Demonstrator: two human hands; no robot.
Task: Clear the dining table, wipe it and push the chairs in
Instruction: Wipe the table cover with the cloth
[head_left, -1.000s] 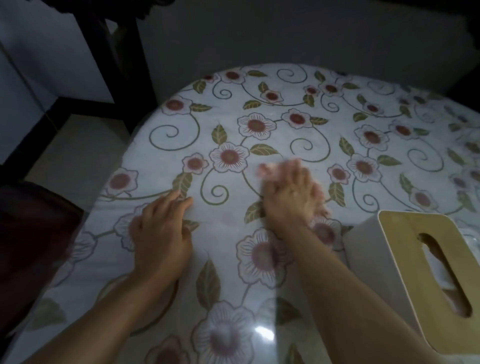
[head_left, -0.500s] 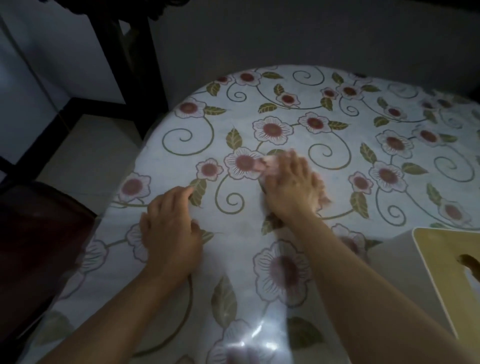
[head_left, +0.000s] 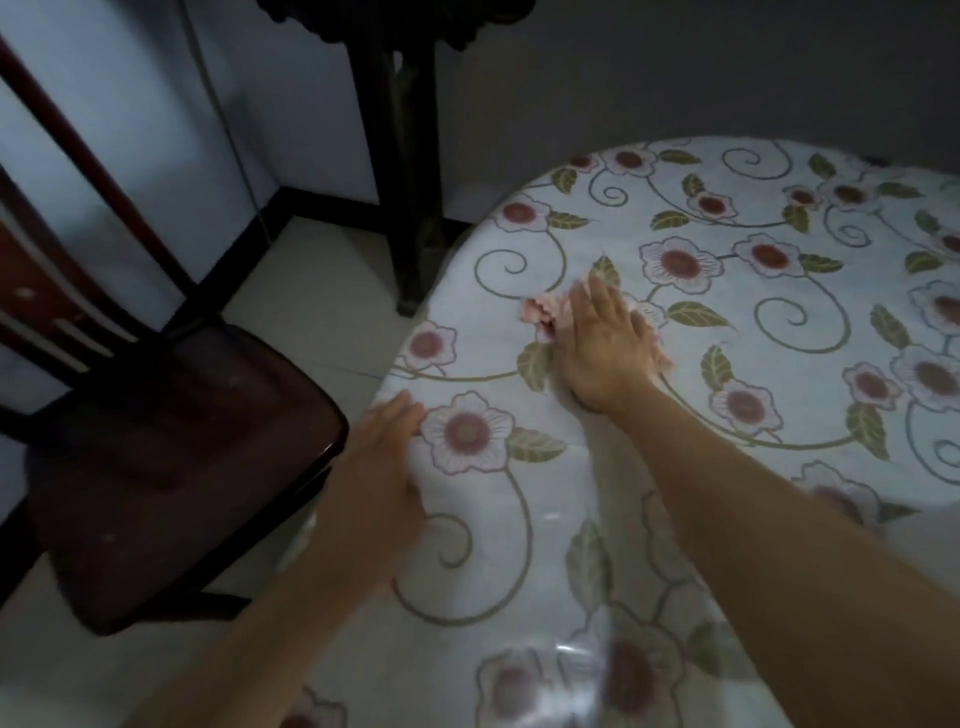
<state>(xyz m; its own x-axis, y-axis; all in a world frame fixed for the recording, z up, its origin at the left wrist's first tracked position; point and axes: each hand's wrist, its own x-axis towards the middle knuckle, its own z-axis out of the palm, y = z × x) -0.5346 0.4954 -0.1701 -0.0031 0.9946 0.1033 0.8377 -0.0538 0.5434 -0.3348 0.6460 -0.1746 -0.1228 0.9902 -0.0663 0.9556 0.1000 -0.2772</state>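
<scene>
Cloth is pressed flat under the right hand; the left hand, fingers straight, is rested on the worktop edge.

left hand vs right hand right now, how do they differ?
The right hand presses a pink cloth flat onto the table; the left hand has nothing under it. The right hand is further in on the tabletop, while the left hand sits at the table's near-left edge, beside the chair. Both lie palm down with fingers fairly straight.
</scene>
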